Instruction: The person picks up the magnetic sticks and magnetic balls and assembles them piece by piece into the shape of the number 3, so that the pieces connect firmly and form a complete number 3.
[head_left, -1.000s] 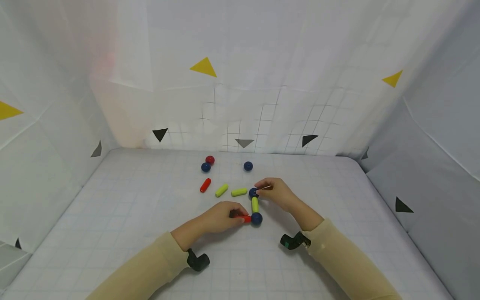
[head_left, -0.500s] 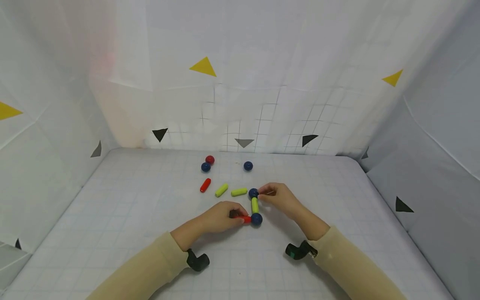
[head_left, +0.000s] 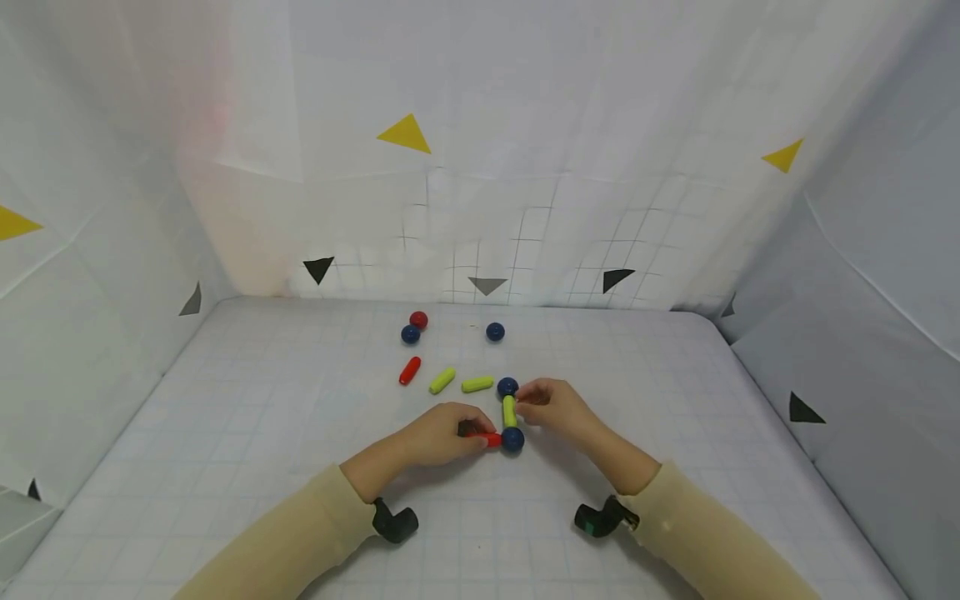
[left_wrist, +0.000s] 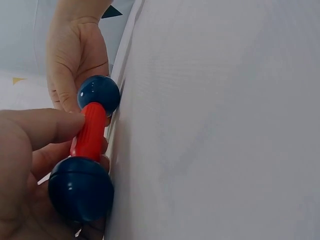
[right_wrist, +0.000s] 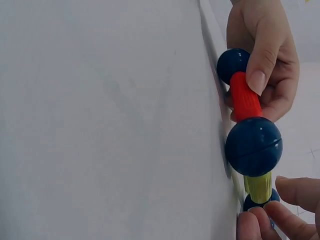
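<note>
Fingers (left_wrist: 55, 126) pinch a red rod (left_wrist: 90, 135) with a blue ball (left_wrist: 81, 190) at each end.

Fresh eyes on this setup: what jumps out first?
First, the bright red ribbed rod pinched in the left hand, a glossy dark-blue ball at each end. Next, the yellow-green ribbed rod beside the right hand. Behind them, flat yellow triangles stand out on the white backdrop.

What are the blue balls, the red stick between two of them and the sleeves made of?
The blue balls look like glossy plastic or painted metal: they're smooth, with bright glints and, on one, a thin groove. The red stick is probably plastic, because it has fine ridges along it. The sleeves look like cloth, soft and dull with no shine.
</note>
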